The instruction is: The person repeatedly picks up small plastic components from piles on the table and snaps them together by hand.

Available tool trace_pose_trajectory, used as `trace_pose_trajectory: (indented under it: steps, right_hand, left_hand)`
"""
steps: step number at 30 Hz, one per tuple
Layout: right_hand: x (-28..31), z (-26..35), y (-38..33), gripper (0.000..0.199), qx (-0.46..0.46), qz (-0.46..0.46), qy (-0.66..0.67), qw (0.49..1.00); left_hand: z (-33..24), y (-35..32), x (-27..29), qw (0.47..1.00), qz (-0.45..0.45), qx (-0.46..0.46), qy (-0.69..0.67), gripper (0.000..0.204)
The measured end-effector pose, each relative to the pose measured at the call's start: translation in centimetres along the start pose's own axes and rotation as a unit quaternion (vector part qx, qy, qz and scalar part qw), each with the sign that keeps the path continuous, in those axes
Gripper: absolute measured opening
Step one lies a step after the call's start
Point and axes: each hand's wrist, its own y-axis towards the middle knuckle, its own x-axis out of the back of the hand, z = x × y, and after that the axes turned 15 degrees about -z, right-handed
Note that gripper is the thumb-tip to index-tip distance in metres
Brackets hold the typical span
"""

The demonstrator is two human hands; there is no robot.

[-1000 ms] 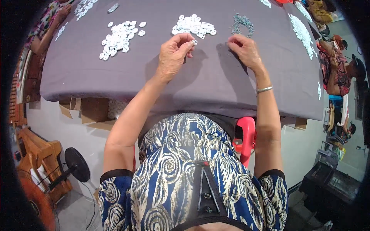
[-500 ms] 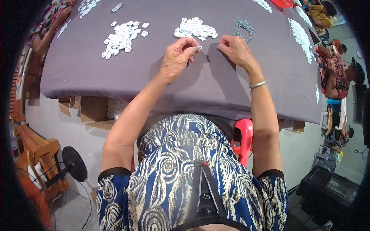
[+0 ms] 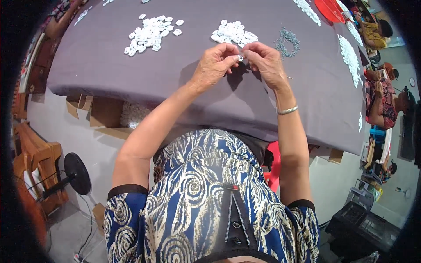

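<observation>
Between thumb and fingers, my left hand [image 3: 215,63] pinches a small white plastic piece [image 3: 240,58] with a hole in it. My right hand [image 3: 265,63] is closed in a pinch right beside that piece; whatever its fingertips hold is too small to make out. Just beyond both hands lies a pile of similar white pieces [image 3: 232,32]. A ring-shaped heap of small grey-green parts [image 3: 287,43], perhaps screws, is to the right of my right hand. Farther left spreads another pile of white pieces [image 3: 149,35].
A grey cloth [image 3: 118,74] covers the table. More white pieces [image 3: 349,59] and a red tray [image 3: 330,11] lie at the right. Cardboard boxes [image 3: 105,111] stand under the table edge. A black fan [image 3: 77,174] is at left. Other people [image 3: 381,98] sit along the right side.
My right hand has moved left from near the grey-green heap to meet the white piece in my left hand. The view has shifted slightly.
</observation>
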Motion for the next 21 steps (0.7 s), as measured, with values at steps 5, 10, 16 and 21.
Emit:
trace_pose_trajectory:
  steps: [5,10,16,21]
  right_hand:
    - [-0.3,-0.47,0.59,0.015,-0.003,0.006,-0.002,1.0]
    - [-0.22,-0.79,0.82,0.017,-0.002,0.017,-0.014,1.0]
    - [-0.22,-0.81,0.98,0.017,0.019,0.034,-0.05,0.998]
    - [-0.33,-0.79,0.93,0.017,0.016,0.033,-0.05,0.998]
  left_hand:
    - [-0.34,-0.11,-0.15,1.0,-0.003,0.0,0.018,0.018]
    - [0.01,0.04,-0.31,0.999,-0.012,-0.019,0.036,0.024]
    - [-0.11,0.11,-0.22,0.999,-0.005,-0.019,0.047,0.027]
    - [-0.05,0.07,-0.18,0.999,-0.009,-0.018,0.047,0.028]
